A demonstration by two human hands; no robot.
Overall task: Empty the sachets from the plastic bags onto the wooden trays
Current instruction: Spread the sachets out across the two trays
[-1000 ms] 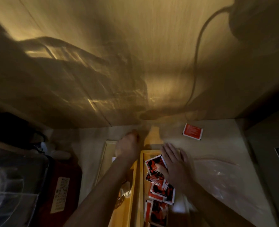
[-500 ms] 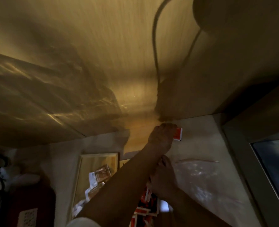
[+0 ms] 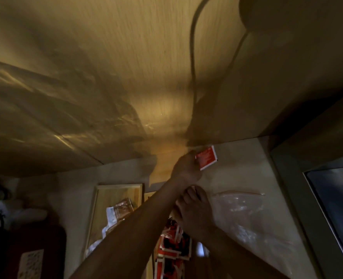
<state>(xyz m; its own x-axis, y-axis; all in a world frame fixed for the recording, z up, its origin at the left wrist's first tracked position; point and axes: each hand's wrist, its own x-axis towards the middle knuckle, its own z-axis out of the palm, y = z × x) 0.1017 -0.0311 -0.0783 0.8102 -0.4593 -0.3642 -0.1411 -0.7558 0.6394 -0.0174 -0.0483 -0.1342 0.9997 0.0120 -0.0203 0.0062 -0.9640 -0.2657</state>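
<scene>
My left hand reaches across to the far edge of the pale counter and pinches a red sachet by its left edge, lifted a little off the surface. My right hand rests palm down below it, over the far end of the right wooden tray, where several red and black sachets lie. The left wooden tray holds a few pale orange sachets. An empty clear plastic bag with a red zip strip lies flat to the right of my hands.
A wood-grain wall rises right behind the counter, with a lamp cable hanging in front of it. A grey frame with a dark glass panel borders the right side. A dark red object and white items sit at the lower left.
My left hand crossed from the left tray to the far right, reached the lone red sachet by the wall and gripped it. My view swung right and up.
</scene>
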